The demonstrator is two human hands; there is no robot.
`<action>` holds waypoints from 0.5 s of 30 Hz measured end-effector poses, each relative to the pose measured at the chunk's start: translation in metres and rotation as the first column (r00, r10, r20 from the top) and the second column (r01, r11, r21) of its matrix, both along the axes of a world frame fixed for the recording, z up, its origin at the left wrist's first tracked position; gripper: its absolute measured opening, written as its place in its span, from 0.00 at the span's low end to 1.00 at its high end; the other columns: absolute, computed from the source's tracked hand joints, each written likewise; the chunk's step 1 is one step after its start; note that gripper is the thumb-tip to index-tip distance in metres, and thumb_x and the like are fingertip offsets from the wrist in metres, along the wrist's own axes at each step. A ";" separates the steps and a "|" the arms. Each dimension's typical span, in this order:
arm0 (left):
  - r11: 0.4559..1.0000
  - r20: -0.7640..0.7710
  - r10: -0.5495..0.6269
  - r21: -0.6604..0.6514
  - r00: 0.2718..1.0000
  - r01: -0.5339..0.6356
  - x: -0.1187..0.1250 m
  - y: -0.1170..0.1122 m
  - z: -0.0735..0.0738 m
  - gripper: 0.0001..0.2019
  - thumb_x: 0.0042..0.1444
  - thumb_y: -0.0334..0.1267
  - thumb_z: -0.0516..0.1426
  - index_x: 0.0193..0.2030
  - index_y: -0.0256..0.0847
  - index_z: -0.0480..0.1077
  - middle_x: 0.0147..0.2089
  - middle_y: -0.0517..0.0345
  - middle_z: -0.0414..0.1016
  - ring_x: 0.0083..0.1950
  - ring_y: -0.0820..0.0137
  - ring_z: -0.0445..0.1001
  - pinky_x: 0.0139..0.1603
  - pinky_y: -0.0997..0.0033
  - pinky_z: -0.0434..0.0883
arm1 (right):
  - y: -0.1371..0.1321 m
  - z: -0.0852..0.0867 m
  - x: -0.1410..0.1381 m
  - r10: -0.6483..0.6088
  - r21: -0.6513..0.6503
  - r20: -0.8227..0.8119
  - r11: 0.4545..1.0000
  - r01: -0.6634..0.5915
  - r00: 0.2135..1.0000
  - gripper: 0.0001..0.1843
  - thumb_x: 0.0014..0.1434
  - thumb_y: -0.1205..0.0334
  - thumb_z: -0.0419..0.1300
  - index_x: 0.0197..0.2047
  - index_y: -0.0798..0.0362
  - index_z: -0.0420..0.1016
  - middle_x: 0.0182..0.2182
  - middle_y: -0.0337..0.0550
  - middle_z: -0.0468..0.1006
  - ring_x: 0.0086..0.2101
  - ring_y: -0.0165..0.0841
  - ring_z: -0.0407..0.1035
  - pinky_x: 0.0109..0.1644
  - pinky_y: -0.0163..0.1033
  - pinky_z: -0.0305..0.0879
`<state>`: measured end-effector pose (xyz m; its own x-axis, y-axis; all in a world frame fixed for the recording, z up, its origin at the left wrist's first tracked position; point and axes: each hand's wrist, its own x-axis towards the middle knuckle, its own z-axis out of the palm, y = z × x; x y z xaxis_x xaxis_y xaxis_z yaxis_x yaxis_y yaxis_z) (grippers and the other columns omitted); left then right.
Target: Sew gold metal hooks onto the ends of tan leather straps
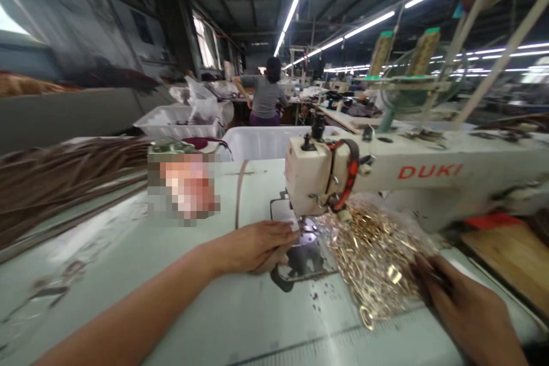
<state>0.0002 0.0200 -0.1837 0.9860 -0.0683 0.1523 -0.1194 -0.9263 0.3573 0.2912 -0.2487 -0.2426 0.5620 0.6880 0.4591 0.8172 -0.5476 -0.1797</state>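
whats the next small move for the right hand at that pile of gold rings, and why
Probably pinch one ring out of the pile of gold rings with the right hand and carry it toward the needle. The fingers already rest at the pile's edge, while the left hand waits at the needle plate under the sewing machine.

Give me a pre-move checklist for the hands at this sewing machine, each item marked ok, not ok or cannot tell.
1. Left hand clear of the needle area: not ok, its fingertips lie at the presser foot.
2. Right hand on the bag of gold hardware: ok.
3. Bag clear of the needle plate: not ok, its edge crowds it.
4. Brown strap lies flat: ok.
5. Needle threaded: cannot tell, blurred.
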 end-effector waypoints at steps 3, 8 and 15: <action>0.998 -0.001 -0.018 0.052 1.000 0.018 0.004 0.005 -0.005 0.23 0.65 0.36 0.49 0.66 0.38 0.52 0.66 0.50 0.56 0.66 0.63 0.55 0.66 0.60 0.54 | -0.007 0.000 0.005 -0.013 -0.047 -0.006 0.999 0.013 1.000 0.27 0.61 0.37 0.43 0.43 0.49 0.71 0.31 0.42 0.79 0.31 0.40 0.73 0.30 0.38 0.62; 0.992 -0.045 0.039 0.125 0.998 -0.033 0.003 -0.006 0.002 0.24 0.65 0.36 0.48 0.66 0.36 0.53 0.66 0.51 0.55 0.65 0.61 0.56 0.66 0.60 0.53 | -0.003 0.003 0.000 -0.013 -0.065 0.010 0.998 0.014 1.000 0.25 0.62 0.39 0.43 0.43 0.49 0.69 0.32 0.42 0.79 0.30 0.39 0.73 0.29 0.36 0.59; 0.984 -0.073 0.127 0.136 0.989 -0.117 -0.001 -0.022 0.010 0.25 0.64 0.39 0.49 0.67 0.37 0.51 0.67 0.51 0.52 0.66 0.61 0.54 0.66 0.61 0.53 | -0.005 0.001 0.005 -0.021 -0.090 0.041 0.996 0.025 0.999 0.22 0.63 0.42 0.44 0.44 0.49 0.69 0.31 0.43 0.79 0.30 0.41 0.73 0.28 0.37 0.60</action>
